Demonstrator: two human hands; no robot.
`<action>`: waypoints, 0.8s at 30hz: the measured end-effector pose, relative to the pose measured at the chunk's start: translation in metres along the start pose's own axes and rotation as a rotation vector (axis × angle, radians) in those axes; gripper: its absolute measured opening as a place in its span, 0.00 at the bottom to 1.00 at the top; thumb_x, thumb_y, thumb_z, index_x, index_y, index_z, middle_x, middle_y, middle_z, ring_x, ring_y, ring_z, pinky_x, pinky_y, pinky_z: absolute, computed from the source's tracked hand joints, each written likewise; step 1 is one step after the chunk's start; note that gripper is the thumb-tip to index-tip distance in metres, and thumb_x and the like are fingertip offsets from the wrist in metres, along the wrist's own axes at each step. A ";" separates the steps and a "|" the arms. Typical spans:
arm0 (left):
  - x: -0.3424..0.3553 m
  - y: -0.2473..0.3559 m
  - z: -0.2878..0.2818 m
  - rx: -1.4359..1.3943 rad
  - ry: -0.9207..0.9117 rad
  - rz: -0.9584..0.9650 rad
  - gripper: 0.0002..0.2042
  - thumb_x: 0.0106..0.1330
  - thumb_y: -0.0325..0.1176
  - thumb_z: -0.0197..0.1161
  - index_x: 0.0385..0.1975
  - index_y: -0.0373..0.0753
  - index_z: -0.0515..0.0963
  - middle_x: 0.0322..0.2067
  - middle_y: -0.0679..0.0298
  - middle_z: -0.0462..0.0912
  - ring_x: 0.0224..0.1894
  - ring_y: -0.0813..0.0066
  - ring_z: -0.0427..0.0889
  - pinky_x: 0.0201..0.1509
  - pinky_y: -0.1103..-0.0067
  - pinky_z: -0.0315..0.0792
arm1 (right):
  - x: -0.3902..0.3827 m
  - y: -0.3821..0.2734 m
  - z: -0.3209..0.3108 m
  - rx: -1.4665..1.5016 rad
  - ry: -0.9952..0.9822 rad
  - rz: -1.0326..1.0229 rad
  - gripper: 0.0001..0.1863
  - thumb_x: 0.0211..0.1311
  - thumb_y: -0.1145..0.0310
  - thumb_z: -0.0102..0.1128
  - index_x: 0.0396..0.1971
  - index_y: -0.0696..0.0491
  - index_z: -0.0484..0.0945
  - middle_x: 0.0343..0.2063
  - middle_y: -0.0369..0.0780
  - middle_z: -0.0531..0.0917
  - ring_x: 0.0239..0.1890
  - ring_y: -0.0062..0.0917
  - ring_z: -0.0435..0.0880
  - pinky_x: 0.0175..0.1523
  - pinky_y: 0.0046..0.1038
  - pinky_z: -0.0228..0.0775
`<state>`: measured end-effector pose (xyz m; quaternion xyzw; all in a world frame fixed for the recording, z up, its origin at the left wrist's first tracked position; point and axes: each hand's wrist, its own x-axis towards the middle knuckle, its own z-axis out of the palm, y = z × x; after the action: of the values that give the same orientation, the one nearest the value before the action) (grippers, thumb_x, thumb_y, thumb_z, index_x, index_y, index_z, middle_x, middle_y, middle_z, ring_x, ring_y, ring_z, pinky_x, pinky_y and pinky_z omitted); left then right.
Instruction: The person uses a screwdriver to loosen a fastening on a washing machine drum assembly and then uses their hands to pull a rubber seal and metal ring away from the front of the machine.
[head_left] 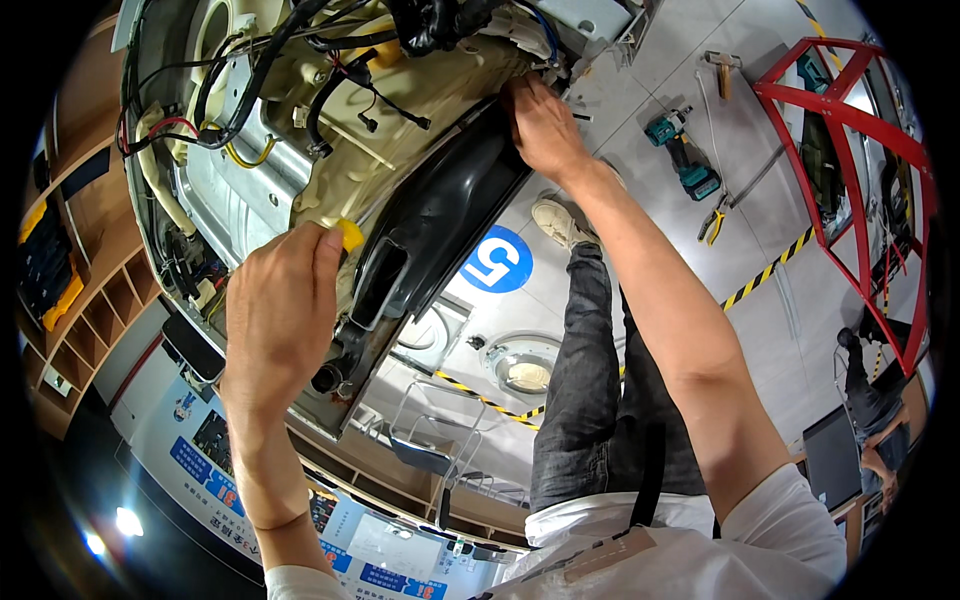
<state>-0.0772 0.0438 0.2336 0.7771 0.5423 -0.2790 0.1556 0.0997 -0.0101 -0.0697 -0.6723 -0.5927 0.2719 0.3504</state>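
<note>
A large opened machine body with cream panels (372, 125), a silver metal plate (255, 175), black cables and thin wires fills the upper left. A long black moulded part (430, 215) runs along its right side. My left hand (282, 305) is closed on a small yellow piece (349, 234) that pokes out above my thumb, beside the black part. My right hand (548, 135) reaches to the upper end of the black part, its fingers curled at the edge of the body; what the fingertips hold is hidden.
On the tiled floor lie a teal cordless drill (680, 150), yellow-handled pliers (716, 222) and a hammer (723, 70). A red metal frame (855, 130) stands right, near another person (870, 420). Wooden shelving (95, 320) is at left, a folding chair (425, 460) below.
</note>
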 end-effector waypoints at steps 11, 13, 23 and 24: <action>-0.001 0.007 -0.002 -0.024 -0.044 -0.007 0.12 0.65 0.35 0.67 0.38 0.31 0.77 0.29 0.48 0.81 0.33 0.47 0.81 0.40 0.64 0.72 | 0.000 0.002 0.001 -0.012 -0.010 0.017 0.20 0.52 0.84 0.57 0.48 0.61 0.72 0.44 0.53 0.76 0.49 0.52 0.77 0.53 0.45 0.74; 0.000 0.002 -0.001 -0.064 -0.098 -0.010 0.13 0.65 0.34 0.67 0.38 0.30 0.77 0.31 0.48 0.81 0.34 0.47 0.81 0.40 0.64 0.72 | -0.001 0.002 0.002 -0.014 0.011 -0.014 0.20 0.52 0.84 0.57 0.48 0.61 0.72 0.43 0.54 0.76 0.48 0.52 0.77 0.52 0.45 0.74; 0.001 0.005 0.005 -0.057 -0.048 0.031 0.12 0.67 0.33 0.65 0.38 0.29 0.77 0.32 0.48 0.79 0.36 0.47 0.80 0.41 0.64 0.72 | 0.000 0.002 0.000 -0.039 -0.018 -0.008 0.22 0.52 0.84 0.58 0.50 0.62 0.72 0.46 0.54 0.76 0.49 0.52 0.77 0.54 0.45 0.74; 0.000 0.005 0.006 -0.082 -0.007 0.059 0.11 0.67 0.33 0.64 0.38 0.29 0.77 0.31 0.47 0.79 0.35 0.47 0.80 0.41 0.64 0.72 | 0.000 0.001 0.000 -0.041 -0.018 -0.010 0.22 0.52 0.84 0.58 0.50 0.62 0.72 0.45 0.54 0.76 0.49 0.52 0.77 0.54 0.45 0.74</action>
<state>-0.0746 0.0388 0.2283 0.7847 0.5297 -0.2546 0.1971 0.1007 -0.0102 -0.0702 -0.6738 -0.6048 0.2637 0.3327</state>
